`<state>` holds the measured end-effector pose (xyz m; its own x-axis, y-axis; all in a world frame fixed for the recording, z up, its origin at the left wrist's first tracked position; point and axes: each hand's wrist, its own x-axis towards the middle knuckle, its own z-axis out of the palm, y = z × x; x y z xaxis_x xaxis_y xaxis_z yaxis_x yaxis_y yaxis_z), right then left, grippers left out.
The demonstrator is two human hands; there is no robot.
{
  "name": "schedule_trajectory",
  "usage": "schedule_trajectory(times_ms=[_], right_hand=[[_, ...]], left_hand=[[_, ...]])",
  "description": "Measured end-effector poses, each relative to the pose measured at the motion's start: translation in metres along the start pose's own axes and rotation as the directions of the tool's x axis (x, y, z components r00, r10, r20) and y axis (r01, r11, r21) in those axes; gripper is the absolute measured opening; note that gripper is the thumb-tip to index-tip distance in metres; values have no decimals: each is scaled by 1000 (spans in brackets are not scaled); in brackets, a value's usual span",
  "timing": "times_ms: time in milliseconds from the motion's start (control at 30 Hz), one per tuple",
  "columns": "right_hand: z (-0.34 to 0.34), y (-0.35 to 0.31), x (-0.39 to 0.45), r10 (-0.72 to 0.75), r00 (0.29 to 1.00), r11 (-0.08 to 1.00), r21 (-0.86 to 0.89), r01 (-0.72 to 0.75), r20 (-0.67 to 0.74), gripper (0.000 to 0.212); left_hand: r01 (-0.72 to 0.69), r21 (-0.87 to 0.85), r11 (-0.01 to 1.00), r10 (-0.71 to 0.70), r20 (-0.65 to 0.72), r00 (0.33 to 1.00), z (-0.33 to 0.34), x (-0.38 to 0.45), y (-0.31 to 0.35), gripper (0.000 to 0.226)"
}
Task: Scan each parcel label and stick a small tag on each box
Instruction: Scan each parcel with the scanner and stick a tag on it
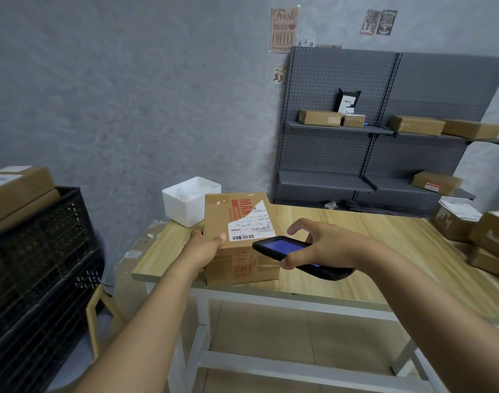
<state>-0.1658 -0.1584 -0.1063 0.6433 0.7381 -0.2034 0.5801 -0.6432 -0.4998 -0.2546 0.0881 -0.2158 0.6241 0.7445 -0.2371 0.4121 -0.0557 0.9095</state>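
A brown cardboard parcel (237,268) with red print sits at the near left corner of the wooden table (356,251). Its top carries a white shipping label (249,225) with a barcode along the near edge. My left hand (207,245) grips the parcel's left side, thumb resting on the top. My right hand (324,245) holds a black handheld scanner (288,251) with a lit blue screen, its front end just over the parcel's near right corner, beside the barcode.
A white plastic bin (190,199) stands behind the parcel. More parcels (475,231) are stacked at the table's right edge. A black crate (36,268) with boxes on top stands at left. Grey shelving (384,131) with several boxes lines the back wall.
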Motion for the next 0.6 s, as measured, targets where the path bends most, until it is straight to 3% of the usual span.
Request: schedule_trajectory(times_ms=[600], right_hand=[[-3,-9,-6,41,999,996,-77,-39,29,79]], left_hand=[[-24,-39,999,24,12,1000,0,-4,1,53]])
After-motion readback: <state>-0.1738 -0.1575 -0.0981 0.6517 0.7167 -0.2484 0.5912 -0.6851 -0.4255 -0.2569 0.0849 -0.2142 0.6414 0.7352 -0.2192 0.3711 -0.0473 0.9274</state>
